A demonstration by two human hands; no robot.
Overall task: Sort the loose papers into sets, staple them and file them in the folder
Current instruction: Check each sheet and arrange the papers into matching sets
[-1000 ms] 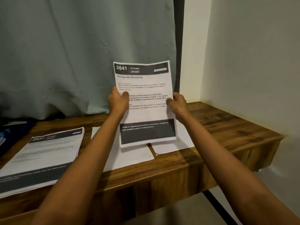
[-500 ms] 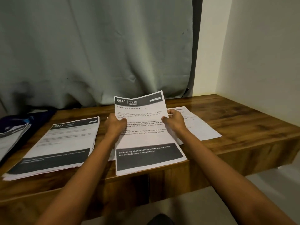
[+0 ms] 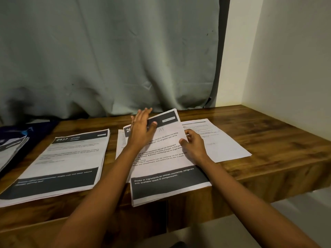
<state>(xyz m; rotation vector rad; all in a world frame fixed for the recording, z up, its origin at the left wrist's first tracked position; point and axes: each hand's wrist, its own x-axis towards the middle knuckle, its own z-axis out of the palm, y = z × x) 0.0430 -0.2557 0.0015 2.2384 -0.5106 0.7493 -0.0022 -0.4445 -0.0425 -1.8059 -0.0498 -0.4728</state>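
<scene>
Left hand (image 3: 141, 128) spreads open over the 2641 sheet (image 3: 166, 158), right hand (image 3: 194, 146) pinching its edge, on the counter (image 3: 272, 151) beside the 2437 stack (image 3: 62, 163): sorting seems midway, stapling and filing undone.

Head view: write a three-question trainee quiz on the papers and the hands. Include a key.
1. True or false: the 2437 stack lies left of the middle sheet.
2. The left hand is: A) open, fingers straight, over the middle sheet's top; B) a closed fist; C) gripping a stapler.
3. Fill in: the middle sheet's near edge overhangs the front of the wooden ____.
Key: 1 true; 2 A; 3 desk.
</scene>
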